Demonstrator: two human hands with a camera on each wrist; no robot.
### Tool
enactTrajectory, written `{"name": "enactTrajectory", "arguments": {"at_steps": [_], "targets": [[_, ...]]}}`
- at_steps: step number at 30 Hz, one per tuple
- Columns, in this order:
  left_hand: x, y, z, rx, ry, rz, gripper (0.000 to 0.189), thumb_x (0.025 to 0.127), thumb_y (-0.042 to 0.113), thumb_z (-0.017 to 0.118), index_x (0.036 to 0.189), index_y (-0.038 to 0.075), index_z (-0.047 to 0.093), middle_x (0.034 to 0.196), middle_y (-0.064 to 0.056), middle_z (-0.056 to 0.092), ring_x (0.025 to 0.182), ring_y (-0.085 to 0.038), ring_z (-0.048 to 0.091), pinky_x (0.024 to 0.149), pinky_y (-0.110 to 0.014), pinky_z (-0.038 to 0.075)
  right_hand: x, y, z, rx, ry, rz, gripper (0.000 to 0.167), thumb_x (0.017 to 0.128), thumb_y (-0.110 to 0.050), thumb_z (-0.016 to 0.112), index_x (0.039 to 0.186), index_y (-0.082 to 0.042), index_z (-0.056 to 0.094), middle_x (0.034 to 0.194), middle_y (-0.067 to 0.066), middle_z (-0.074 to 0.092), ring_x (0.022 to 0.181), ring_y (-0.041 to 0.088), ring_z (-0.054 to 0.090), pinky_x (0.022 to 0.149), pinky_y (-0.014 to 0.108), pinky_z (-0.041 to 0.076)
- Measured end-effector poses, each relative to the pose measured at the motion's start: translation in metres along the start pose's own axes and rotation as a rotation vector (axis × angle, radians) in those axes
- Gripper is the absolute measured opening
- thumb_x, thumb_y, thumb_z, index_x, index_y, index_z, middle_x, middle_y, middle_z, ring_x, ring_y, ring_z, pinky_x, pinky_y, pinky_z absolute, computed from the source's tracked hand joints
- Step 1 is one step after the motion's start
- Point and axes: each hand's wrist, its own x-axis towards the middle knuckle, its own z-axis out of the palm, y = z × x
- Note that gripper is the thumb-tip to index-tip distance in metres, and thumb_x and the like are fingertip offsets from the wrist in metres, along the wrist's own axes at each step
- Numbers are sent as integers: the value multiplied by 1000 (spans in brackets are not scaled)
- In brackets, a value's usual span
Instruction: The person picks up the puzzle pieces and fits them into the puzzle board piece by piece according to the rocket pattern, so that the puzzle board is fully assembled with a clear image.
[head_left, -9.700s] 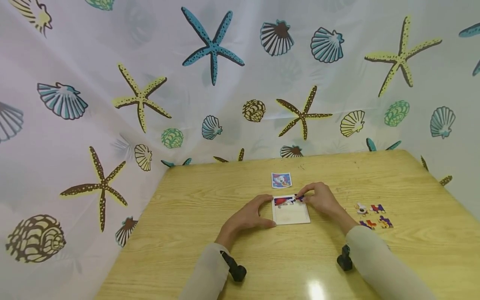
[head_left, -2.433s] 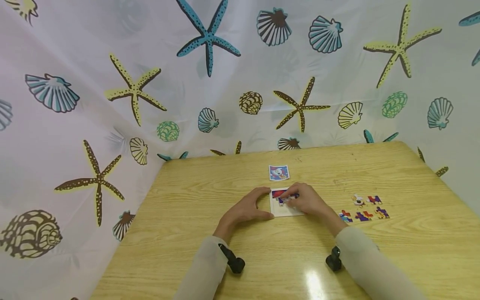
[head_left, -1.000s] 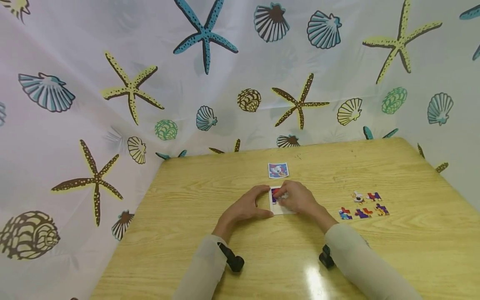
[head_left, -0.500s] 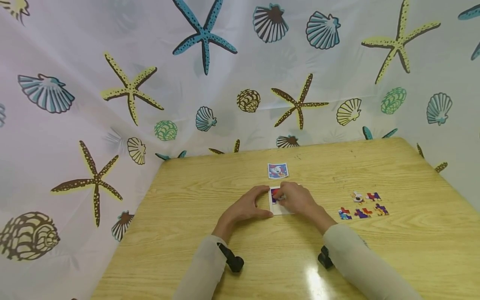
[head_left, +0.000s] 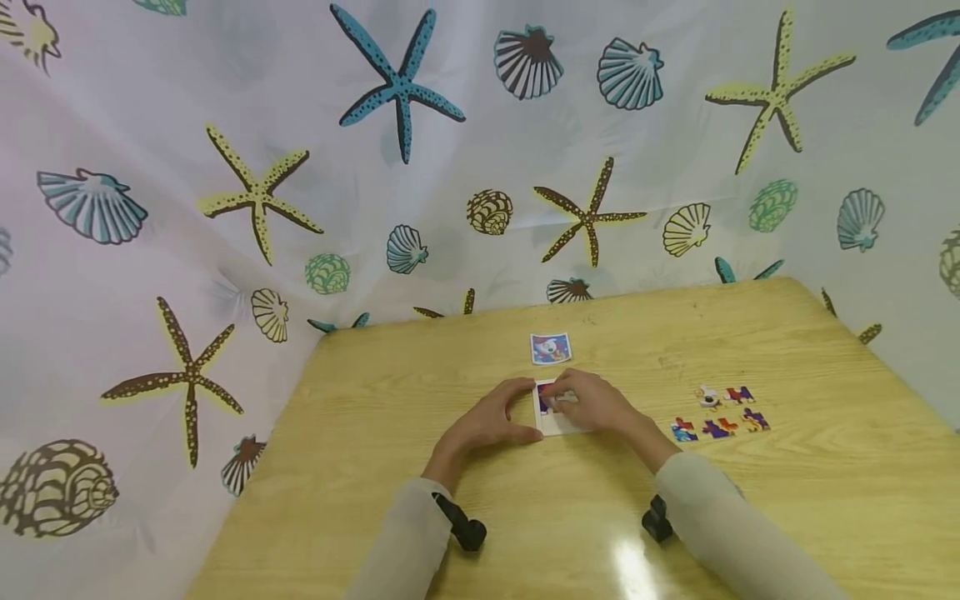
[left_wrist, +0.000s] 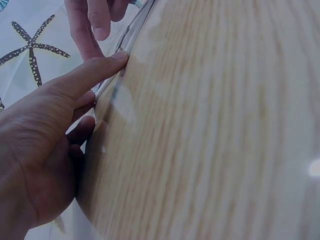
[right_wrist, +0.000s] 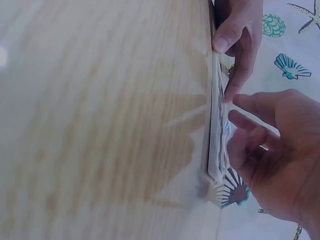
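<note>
A white-framed puzzle tray (head_left: 567,427) lies on the table, with purple and red puzzle pieces (head_left: 543,404) in its upper left part. My left hand (head_left: 486,418) holds the tray's left side, thumb at the near corner and fingers at the far one. In the left wrist view, the left thumb (left_wrist: 102,70) lies along the tray's edge. My right hand (head_left: 596,402) is over the tray, thumb and forefinger close together on a puzzle piece that they mostly cover. The right wrist view shows the right fingertips (right_wrist: 234,119) right at the tray's surface.
Several loose puzzle pieces (head_left: 718,427) lie to the right of the tray. A small picture card (head_left: 551,348) with a white cartoon figure lies behind it. A patterned curtain (head_left: 450,167) hangs beyond the wooden table (head_left: 390,383).
My right hand has moved from the tray's far right corner to its upper left part, carrying a puzzle piece there. The left hand has kept its hold on the tray.
</note>
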Motion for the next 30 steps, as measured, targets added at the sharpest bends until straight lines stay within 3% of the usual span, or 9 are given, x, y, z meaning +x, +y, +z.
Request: {"name": "enactTrajectory", "arguments": {"at_steps": [10, 12, 14, 17, 19, 22, 26, 29, 30], "targets": [[-6, 0, 2, -18, 22, -37, 90, 83, 37, 88, 158, 18, 43, 165, -5, 37, 155, -27, 28, 125, -53, 25, -16, 19, -17, 232, 71, 165, 32, 102, -6, 62, 133, 0, 68, 135, 19, 65, 136, 41, 52, 115, 60, 38], [-6, 0, 2, -18, 18, -31, 90, 83, 37, 88, 158, 17, 43, 165, -5, 37, 155, -27, 28, 126, -52, 24, -20, 22, -22, 251, 67, 184, 34, 102, -8, 62, 135, -1, 66, 134, 20, 65, 129, 37, 56, 108, 54, 45], [-6, 0, 3, -18, 17, -27, 90, 83, 36, 88, 158, 16, 42, 165, -6, 36, 155, -27, 27, 126, -52, 24, -25, 27, -26, 284, 57, 209, 36, 103, -9, 62, 138, -2, 64, 135, 20, 64, 96, 29, 64, 85, 44, 54], [-5, 0, 3, -15, 13, -22, 91, 83, 35, 88, 159, 15, 42, 165, -6, 36, 155, -27, 27, 126, -51, 25, -32, 34, -32, 325, 40, 221, 39, 104, -10, 61, 142, -3, 61, 137, 22, 62, 57, 16, 42, 53, 29, 41], [-5, 1, 3, -17, 13, -21, 91, 83, 34, 88, 159, 15, 42, 165, -6, 36, 155, -27, 27, 126, -51, 25, -36, 39, -36, 338, 39, 216, 40, 104, -11, 61, 143, -2, 60, 136, 23, 62, 57, 11, 37, 50, 26, 35], [-4, 1, 3, -20, 12, -19, 91, 83, 33, 88, 158, 15, 42, 165, -6, 36, 155, -27, 27, 126, -50, 24, -42, 46, -41, 334, 45, 203, 40, 104, -11, 62, 143, -1, 60, 133, 23, 64, 59, 16, 36, 50, 27, 34], [-3, 1, 3, -23, 9, -16, 91, 83, 32, 89, 158, 14, 42, 165, -7, 36, 155, -27, 27, 126, -50, 23, -50, 53, -46, 293, 58, 190, 40, 103, -11, 63, 141, 0, 61, 129, 22, 67, 82, 33, 60, 69, 35, 47], [-3, 2, 2, -22, 10, -15, 91, 82, 33, 89, 158, 14, 42, 165, -7, 36, 156, -28, 27, 126, -50, 23, -56, 57, -50, 278, 69, 181, 40, 102, -10, 64, 140, 2, 61, 126, 23, 68, 125, 41, 57, 92, 43, 46], [-3, 2, 2, -21, 11, -15, 92, 82, 34, 89, 158, 14, 42, 165, -7, 36, 156, -28, 27, 127, -50, 23, -58, 58, -51, 286, 69, 183, 40, 102, -10, 64, 140, 3, 61, 127, 23, 67, 126, 43, 56, 93, 45, 47]]}}
